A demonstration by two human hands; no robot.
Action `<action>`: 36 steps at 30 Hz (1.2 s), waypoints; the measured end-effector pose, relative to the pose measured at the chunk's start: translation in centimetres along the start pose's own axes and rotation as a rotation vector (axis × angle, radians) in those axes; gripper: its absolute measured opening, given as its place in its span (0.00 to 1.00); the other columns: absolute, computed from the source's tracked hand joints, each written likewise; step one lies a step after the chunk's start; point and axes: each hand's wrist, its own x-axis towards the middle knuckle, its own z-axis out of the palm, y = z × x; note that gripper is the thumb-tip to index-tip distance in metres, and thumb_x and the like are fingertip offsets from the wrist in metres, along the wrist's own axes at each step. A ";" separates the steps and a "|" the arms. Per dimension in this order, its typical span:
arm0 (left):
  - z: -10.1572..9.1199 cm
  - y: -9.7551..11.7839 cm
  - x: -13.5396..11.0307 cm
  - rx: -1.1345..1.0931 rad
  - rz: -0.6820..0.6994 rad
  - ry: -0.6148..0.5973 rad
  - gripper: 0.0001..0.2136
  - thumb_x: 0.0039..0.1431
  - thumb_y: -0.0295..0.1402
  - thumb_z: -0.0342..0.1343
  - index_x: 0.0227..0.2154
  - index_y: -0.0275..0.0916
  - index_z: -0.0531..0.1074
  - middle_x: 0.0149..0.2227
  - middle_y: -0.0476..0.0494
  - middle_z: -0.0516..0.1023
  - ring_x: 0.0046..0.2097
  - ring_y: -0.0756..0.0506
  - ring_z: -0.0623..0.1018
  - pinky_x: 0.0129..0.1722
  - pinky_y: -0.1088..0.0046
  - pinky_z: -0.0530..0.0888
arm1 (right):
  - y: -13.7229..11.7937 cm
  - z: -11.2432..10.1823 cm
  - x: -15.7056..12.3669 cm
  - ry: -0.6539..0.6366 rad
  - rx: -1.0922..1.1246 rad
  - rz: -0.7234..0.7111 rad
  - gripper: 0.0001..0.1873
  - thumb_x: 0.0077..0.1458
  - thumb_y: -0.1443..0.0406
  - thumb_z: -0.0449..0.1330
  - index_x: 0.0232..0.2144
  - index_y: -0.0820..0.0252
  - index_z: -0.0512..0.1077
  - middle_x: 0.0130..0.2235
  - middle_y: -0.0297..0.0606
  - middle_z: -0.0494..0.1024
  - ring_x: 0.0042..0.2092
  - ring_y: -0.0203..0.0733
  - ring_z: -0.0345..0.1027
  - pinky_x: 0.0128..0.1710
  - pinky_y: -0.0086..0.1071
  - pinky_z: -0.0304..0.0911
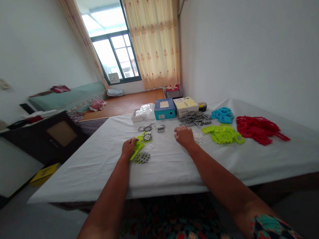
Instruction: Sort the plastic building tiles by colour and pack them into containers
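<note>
Left hand (128, 147) on lime pieces (139, 146), bench (100, 173) front, grip unclear; right hand (184, 135) curls by partly hidden white pieces (198, 137), fingers' contents unseen. One blue heap (223, 115), one red heap (260, 129), pieces too blurred to count.

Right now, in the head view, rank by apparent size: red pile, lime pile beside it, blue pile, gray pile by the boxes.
1. Red pile
2. Lime pile
3. Blue pile and gray pile: too alike to rank
</note>
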 end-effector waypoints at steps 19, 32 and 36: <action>-0.2 0.5 -0.3 0.008 0.005 -0.008 0.23 0.60 0.45 0.43 0.38 0.37 0.80 0.39 0.40 0.82 0.42 0.43 0.78 0.43 0.70 0.70 | -6.3 4.1 -1.3 -0.175 0.200 -0.709 0.13 0.61 0.61 0.55 0.45 0.58 0.74 0.46 0.43 0.76 0.48 0.43 0.66 0.48 0.36 0.61; -0.3 0.6 -0.4 0.014 0.011 -0.008 0.24 0.60 0.45 0.42 0.38 0.36 0.80 0.40 0.40 0.82 0.42 0.42 0.78 0.43 0.70 0.71 | -6.4 2.8 -1.5 -0.169 0.045 -0.591 0.10 0.59 0.68 0.54 0.40 0.63 0.74 0.42 0.46 0.77 0.44 0.44 0.67 0.45 0.34 0.59; -0.3 0.4 -0.3 0.013 0.013 -0.009 0.23 0.60 0.45 0.42 0.37 0.36 0.80 0.40 0.41 0.82 0.43 0.42 0.78 0.43 0.70 0.71 | -5.3 1.7 -1.1 -0.101 0.018 -0.414 0.14 0.59 0.71 0.51 0.44 0.60 0.72 0.45 0.46 0.76 0.47 0.45 0.67 0.46 0.36 0.57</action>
